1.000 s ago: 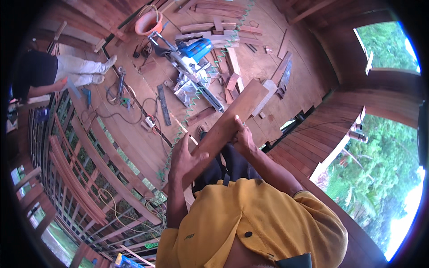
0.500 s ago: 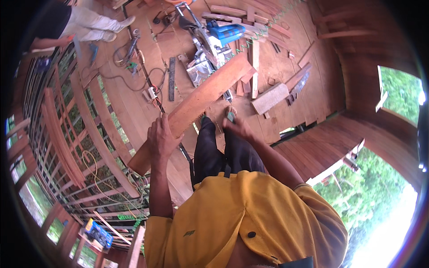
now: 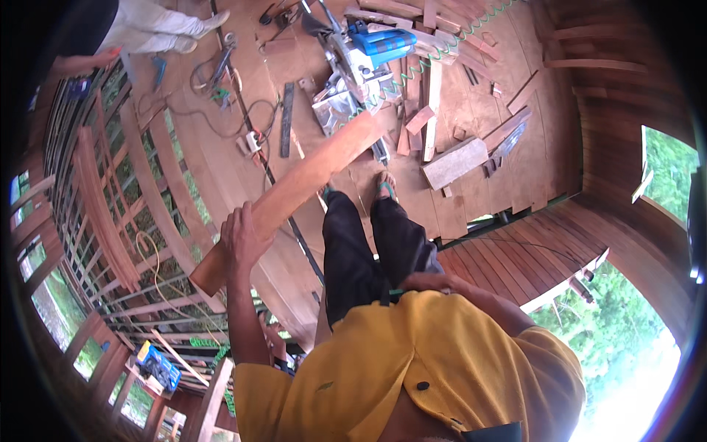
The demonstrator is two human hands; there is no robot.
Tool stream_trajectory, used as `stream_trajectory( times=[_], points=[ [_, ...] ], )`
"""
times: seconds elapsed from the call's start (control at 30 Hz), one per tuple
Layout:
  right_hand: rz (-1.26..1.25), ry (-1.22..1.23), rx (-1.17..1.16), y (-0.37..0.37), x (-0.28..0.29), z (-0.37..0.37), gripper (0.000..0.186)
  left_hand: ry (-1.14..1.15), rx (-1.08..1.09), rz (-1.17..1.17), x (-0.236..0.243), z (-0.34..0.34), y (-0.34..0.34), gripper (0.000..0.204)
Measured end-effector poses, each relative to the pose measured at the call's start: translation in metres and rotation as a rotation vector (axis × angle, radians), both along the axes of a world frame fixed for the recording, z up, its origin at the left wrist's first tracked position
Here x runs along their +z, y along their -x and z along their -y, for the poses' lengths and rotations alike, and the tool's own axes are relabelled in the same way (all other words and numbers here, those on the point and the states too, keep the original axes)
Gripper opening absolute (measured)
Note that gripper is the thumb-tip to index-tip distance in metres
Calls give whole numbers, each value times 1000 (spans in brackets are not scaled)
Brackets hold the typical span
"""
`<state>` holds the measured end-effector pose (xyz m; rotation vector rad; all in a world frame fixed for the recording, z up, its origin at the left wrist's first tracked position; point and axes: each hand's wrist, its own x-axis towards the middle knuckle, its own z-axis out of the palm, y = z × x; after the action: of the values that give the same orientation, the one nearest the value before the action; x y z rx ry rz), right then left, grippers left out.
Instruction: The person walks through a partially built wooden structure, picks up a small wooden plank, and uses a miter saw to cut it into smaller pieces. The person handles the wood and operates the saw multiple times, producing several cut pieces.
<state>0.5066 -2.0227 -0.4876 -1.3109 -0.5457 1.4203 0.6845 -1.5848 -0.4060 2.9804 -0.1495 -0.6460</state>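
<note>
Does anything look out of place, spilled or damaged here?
Mainly clutter: reddish-brown wooden offcuts lie at mixed angles on the brown wooden floor beside the blue-and-silver power saw, which looks untidy. The long reddish-brown wooden board in the left hand shows no obvious damage; no spill is visible.

A dark strip (image 3: 287, 119) lies on the floor (image 3: 420, 200). Just left of the strip sits a small white box (image 3: 252, 140); farther left and beyond, a co-worker's 2 pale shoes (image 3: 213, 23). Well right of the strip rests a thick wood block (image 3: 455, 163).

Left arm (image 3: 246, 313) forward, left hand (image 3: 244, 237) curled, gripping, right arm (image 3: 492, 299) bent, right hand (image 3: 428, 282) in close
</note>
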Motion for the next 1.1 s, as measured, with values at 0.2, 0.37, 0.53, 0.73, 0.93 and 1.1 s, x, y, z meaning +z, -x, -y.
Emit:
stream_trajectory(
  times=[0.2,0.37,0.53,0.73,0.93,1.1],
  points=[
    [-61,536,-117,-90,-96,-5,27,-13,-116,107,-158,-50,-24,95],
    [918,741,-159,-227,-327,-10,16,-52,-213,195,-334,-95,-59,97],
    [1608,336,-255,-333,-534,-33,32,36,-324,349,-463,-100,-102,100],
    [1443,318,-233,-406,-606,-37,22,152,-369,416,-553,-87,-139,101],
    [958,779,151,-334,-594,38,31,293,-320,275,-609,-22,-164,103],
    [281,546,-605,-231,-612,121,34,286,-299,245,-656,49,-193,111]
  ],
)
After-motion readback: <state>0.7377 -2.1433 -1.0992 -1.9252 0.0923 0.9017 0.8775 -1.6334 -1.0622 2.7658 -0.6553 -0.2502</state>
